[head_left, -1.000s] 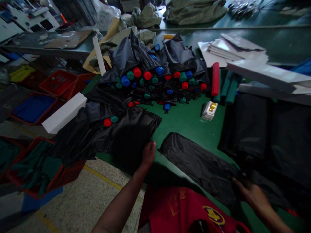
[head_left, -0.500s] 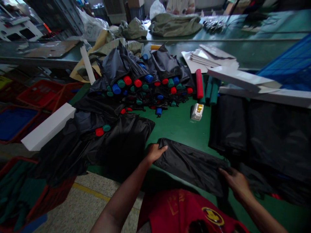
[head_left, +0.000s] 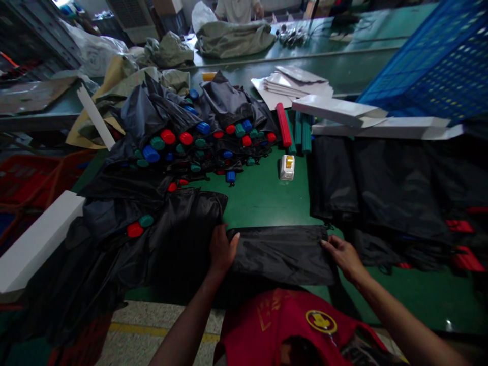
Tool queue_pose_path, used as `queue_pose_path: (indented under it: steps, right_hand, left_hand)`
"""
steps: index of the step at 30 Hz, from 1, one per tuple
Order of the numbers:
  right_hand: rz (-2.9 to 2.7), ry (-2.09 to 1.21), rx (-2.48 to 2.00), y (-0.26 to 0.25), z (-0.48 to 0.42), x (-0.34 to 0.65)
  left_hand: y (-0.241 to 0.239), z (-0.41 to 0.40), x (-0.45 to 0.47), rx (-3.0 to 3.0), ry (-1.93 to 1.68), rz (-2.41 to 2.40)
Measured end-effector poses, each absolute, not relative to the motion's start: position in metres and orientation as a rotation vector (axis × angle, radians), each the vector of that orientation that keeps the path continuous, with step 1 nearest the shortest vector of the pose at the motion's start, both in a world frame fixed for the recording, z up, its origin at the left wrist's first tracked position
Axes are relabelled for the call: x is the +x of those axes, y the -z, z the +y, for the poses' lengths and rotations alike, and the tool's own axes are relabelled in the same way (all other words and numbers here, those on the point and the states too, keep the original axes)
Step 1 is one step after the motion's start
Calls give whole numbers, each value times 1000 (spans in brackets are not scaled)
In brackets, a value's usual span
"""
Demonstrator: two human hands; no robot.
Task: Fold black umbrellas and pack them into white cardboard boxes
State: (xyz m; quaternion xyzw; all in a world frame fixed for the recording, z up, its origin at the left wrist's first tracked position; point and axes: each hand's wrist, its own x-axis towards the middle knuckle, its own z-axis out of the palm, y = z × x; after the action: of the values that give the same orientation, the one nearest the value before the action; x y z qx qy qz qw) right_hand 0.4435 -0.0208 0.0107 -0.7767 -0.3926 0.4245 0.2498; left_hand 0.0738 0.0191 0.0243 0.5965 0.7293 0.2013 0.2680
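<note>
A long black fabric pouch (head_left: 282, 254) lies stretched flat between my two hands at the front of the green table (head_left: 263, 198). My left hand (head_left: 224, 249) grips its left end, thumb on top. At the other end, my right hand (head_left: 343, 254) pinches the upper right corner between thumb and fingers. Left of my left hand, dark bags (head_left: 179, 234) lie in a heap. Another stack of flat black bags (head_left: 396, 188) is to the right of my right hand.
Black bags with red, blue and green rod ends (head_left: 168, 136) are piled at the back left. A tape dispenser (head_left: 287, 168), red and green ribbed rods (head_left: 283, 125) and white cartons (head_left: 339, 109) lie behind. A blue crate (head_left: 430, 66) stands back right. A person (head_left: 238, 10) is at the far table.
The pouch has turned from slanting down to the right to nearly level. My right hand has come up and in, pinching the corner. The whole view has shifted rightward.
</note>
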Motion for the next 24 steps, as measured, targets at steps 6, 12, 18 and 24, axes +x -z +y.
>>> queue_pose_path:
  steps: [6, 12, 18, 24]
  right_hand:
    - [-1265, -845, -2084, -11, -17, 441]
    - [-1213, -832, -1829, -20, -16, 434]
    - [-1108, -1059, -1803, -12, -14, 427]
    - [-1350, -1040, -1762, -12, -4, 430]
  left_hand:
    - [-39, 41, 123, 2274, -170, 1260]
    - [-27, 42, 129, 2274, -13, 1195]
    - [-14, 33, 121, 2010, -175, 1090]
    - [-8, 25, 125, 1878, -198, 1147]
